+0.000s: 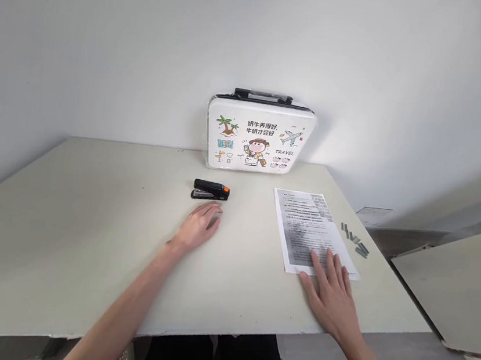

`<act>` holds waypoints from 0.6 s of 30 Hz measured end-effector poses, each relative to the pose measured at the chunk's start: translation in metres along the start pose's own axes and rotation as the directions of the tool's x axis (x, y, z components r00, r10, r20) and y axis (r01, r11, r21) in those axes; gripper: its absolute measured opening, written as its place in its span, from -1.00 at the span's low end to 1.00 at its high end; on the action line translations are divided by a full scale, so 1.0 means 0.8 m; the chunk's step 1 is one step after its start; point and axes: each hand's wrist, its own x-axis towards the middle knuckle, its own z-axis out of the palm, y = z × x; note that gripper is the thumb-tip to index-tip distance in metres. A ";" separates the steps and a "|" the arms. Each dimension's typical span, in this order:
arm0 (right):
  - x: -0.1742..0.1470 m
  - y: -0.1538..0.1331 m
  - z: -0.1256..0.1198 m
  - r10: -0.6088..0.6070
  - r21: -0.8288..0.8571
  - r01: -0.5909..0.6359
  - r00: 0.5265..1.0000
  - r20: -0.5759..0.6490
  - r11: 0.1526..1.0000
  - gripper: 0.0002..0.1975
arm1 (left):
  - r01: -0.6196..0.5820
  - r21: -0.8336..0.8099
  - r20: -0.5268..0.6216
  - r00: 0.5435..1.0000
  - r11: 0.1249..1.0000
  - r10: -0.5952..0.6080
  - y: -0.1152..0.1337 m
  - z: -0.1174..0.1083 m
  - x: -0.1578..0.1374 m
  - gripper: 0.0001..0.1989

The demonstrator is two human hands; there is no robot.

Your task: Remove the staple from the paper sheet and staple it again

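Note:
My left hand [198, 225] rests on the table with its fingers stretched out and holds nothing. Just beyond its fingertips lies a black stapler [210, 190] with an orange patch at its right end. On the right, my right hand [332, 293] is spread, its fingertips lying on the lower edge of a printed sheet of paper [305, 226]. Part of that edge is hidden under the fingers. Several strips of grey staples [355, 239] are scattered to the right of the paper.
A white carry case [246, 137] with cartoon prints and a black handle stands upright at the back of the pale table [76, 230], by the wall [151, 46]. Past the table's right edge is another pale panel [459, 288]. My dark-clothed lap shows below the front edge.

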 end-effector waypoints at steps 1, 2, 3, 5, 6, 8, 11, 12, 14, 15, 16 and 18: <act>0.000 0.000 0.001 -0.001 0.000 0.001 1.000 -0.001 1.000 -0.28 | -0.007 -0.009 0.013 1.000 1.000 0.008 0.002 0.001 0.000 -0.76; -0.001 0.000 0.002 -0.003 -0.001 0.003 1.000 -0.003 1.000 -0.29 | -0.009 -0.020 0.020 1.000 1.000 0.010 0.003 0.001 0.000 -0.75; -0.002 0.000 0.003 -0.005 -0.004 0.005 1.000 -0.004 1.000 -0.31 | -0.009 -0.030 0.022 1.000 0.999 0.010 0.004 0.002 -0.001 -0.74; -0.005 -0.002 0.004 -0.011 -0.018 0.011 1.000 -0.004 1.000 -0.32 | -0.017 -0.041 0.017 1.000 0.999 0.017 0.005 0.002 -0.002 -0.72; -0.008 -0.005 0.004 -0.022 -0.026 0.021 1.000 -0.002 0.999 -0.32 | -0.028 -0.033 0.013 0.999 0.999 0.029 0.005 0.003 -0.003 -0.71; -0.016 -0.015 0.003 -0.056 -0.042 0.056 0.998 -0.001 0.998 -0.31 | -0.068 0.018 0.018 0.998 0.998 0.068 0.004 0.003 -0.004 -0.67; -0.033 -0.041 -0.001 -0.106 -0.069 0.107 0.994 0.006 0.992 -0.29 | -0.124 0.148 0.043 0.992 0.981 0.119 0.002 0.004 -0.005 -0.60; -0.040 -0.051 -0.003 -0.119 -0.079 0.120 0.993 0.018 0.990 -0.28 | -0.135 0.188 0.050 0.991 0.973 0.128 0.002 0.004 -0.005 -0.58; -0.053 -0.073 -0.007 -0.150 -0.095 0.152 0.988 0.035 0.984 -0.27 | -0.150 0.252 0.066 0.988 0.956 0.137 0.002 0.003 -0.004 -0.54; -0.059 -0.085 -0.008 -0.170 -0.101 0.172 0.985 0.035 0.980 -0.26 | -0.154 0.272 0.076 0.987 0.950 0.139 0.002 0.003 -0.004 -0.53; -0.065 -0.096 -0.009 -0.191 -0.103 0.193 0.981 0.027 0.976 -0.24 | -0.159 0.284 0.087 0.986 0.945 0.140 0.003 0.002 -0.004 -0.51; -0.076 -0.118 -0.009 -0.222 -0.096 0.220 0.975 -0.006 0.971 -0.22 | -0.166 0.290 0.107 0.984 0.943 0.140 0.006 0.000 -0.004 -0.49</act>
